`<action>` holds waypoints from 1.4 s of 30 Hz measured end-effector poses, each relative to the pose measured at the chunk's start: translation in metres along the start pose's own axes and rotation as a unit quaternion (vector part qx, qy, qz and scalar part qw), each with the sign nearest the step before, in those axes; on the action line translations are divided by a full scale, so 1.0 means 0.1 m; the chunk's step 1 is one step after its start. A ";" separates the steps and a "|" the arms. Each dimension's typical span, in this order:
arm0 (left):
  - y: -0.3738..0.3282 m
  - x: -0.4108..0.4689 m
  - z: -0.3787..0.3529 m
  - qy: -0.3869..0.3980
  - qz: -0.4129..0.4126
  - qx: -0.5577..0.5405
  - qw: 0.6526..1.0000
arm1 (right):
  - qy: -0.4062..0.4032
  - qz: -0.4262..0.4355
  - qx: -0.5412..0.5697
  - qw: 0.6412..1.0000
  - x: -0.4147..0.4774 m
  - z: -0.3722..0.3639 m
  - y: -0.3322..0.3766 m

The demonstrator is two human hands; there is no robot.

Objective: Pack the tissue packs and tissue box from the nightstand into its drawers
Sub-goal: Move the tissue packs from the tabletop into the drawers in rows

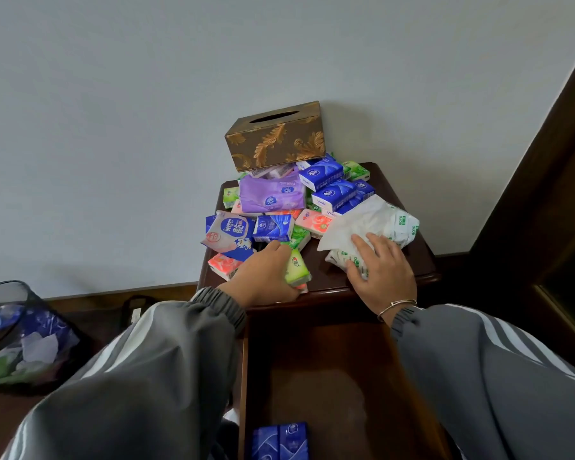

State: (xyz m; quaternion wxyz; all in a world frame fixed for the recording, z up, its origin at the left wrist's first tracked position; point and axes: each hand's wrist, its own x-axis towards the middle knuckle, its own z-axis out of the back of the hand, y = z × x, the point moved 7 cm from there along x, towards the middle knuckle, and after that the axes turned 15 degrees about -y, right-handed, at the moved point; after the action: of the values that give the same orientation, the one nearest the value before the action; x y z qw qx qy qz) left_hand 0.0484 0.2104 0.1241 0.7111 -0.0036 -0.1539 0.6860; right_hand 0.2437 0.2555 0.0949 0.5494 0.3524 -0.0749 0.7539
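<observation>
While we look down through the head camera, our left hand (263, 277) has its grip curled round a green tissue pack (297, 268) at the front edge of the nightstand surface (326, 270). Just to its right, our right hand (382, 270) lies with a wide grip, fingers spread flat on a white soft pack (379, 224). Behind both hands a heap of tissue packs (279, 207) covers the surface, and the brown-and-gold tissue box (276, 141) sits on the heap by the wall. Below the hands the drawer (329, 376) stands open, two blue packs (279, 441) at its near end.
</observation>
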 end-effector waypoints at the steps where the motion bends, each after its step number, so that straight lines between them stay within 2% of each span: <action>1: 0.01 -0.02 -0.01 -0.010 0.011 -0.011 1.000 | 0.001 -0.002 0.002 1.000 0.00 0.00 0.00; 7: 0.00 -0.15 0.00 -0.068 0.039 -0.047 0.996 | 0.004 -0.007 0.005 1.000 0.02 0.03 0.00; 13: -0.01 -0.31 0.14 -0.152 0.076 -0.088 0.981 | 0.068 -0.002 -0.053 0.996 0.06 0.04 -0.02; 17: 0.15 -0.51 0.24 -0.234 0.142 -0.155 0.949 | 0.064 0.018 -0.064 0.996 0.12 0.18 0.05; 22: 0.41 -0.77 0.33 -0.299 0.205 -0.273 0.891 | -0.010 0.075 -0.043 0.996 0.24 0.40 0.43; 24: 0.49 -0.86 0.34 -0.308 0.222 -0.301 0.875 | -0.040 0.125 -0.017 0.991 0.31 0.41 0.71; 26: 0.52 -0.91 0.32 -0.303 0.232 -0.319 0.867 | -0.029 0.162 -0.007 0.986 0.42 0.31 0.97; 32: 0.58 -0.95 0.26 -0.289 0.237 -0.344 0.861 | 0.115 0.100 -0.088 0.984 0.75 -0.27 1.07; 38: 0.59 -0.92 0.23 -0.271 0.226 -0.348 0.868 | 0.100 0.180 -0.148 0.967 0.65 -0.40 1.07; 42: 0.56 -0.89 0.21 -0.253 0.216 -0.334 0.882 | 0.178 0.180 -0.116 0.960 0.71 -0.38 1.00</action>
State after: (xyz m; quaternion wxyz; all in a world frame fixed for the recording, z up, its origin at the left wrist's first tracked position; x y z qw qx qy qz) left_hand -0.0121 0.1224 0.1131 0.4385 -0.1001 -0.5440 0.7083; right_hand 0.1280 0.2905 0.1380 0.4459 0.1274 -0.1253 0.8771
